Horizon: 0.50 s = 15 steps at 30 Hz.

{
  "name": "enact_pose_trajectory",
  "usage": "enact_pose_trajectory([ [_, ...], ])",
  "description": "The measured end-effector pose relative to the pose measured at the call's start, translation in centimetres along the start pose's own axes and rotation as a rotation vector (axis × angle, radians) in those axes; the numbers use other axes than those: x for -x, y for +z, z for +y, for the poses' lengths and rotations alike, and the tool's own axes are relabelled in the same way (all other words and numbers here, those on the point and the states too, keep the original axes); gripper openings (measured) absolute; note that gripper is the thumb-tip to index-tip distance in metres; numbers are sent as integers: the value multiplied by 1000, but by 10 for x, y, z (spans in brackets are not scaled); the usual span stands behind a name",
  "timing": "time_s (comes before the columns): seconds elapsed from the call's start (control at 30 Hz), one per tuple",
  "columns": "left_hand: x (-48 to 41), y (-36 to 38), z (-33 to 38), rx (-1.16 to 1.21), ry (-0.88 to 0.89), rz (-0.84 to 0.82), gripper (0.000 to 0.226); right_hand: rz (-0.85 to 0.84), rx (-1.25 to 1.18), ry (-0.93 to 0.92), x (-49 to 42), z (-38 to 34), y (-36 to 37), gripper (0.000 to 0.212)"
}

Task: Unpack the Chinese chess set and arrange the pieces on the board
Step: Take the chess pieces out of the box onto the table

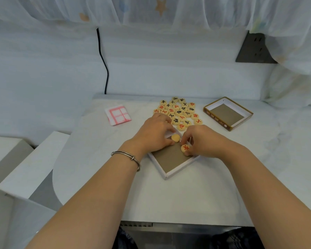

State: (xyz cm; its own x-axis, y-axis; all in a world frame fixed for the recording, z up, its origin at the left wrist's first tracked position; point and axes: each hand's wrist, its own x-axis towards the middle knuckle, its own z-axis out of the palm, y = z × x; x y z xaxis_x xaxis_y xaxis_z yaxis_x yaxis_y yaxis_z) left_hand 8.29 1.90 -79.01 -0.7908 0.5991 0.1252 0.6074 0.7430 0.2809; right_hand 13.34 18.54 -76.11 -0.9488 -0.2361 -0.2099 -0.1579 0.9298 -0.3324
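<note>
A shallow white box tray (176, 168) with a grey floor lies in front of me on the white table. My left hand (154, 133) pinches a blank-faced wooden chess piece (175, 138) over the tray's far corner. My right hand (201, 141) pinches a piece with a red character (185, 147) just above the tray floor. Behind both hands lies a cluster of several round pieces (180, 111) with red and black characters, face up on the table. The folded paper board (118, 115), white with red lines, lies to the left of the cluster.
The box's other half (228, 113), brown-sided with a grey floor, sits at the back right of the table (101, 159). A black cable (103, 62) hangs down the wall behind. A dark wall socket (255, 49) is at upper right. A lower white ledge (31, 164) stands at left.
</note>
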Motion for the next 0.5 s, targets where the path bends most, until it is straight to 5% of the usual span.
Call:
enact_pose_trajectory([
  [0.17, 2, -5, 2, 127, -22, 1, 24, -26, -256, 11, 3, 1, -4, 15],
  [0.3, 0, -21, -13, 306, -291, 134, 21, 181, -556, 103, 1, 15, -13, 9],
  [0.5, -2, -9, -28, 219, -699, 135, 19, 212, -574, 292, -10, 33, -2, 14],
])
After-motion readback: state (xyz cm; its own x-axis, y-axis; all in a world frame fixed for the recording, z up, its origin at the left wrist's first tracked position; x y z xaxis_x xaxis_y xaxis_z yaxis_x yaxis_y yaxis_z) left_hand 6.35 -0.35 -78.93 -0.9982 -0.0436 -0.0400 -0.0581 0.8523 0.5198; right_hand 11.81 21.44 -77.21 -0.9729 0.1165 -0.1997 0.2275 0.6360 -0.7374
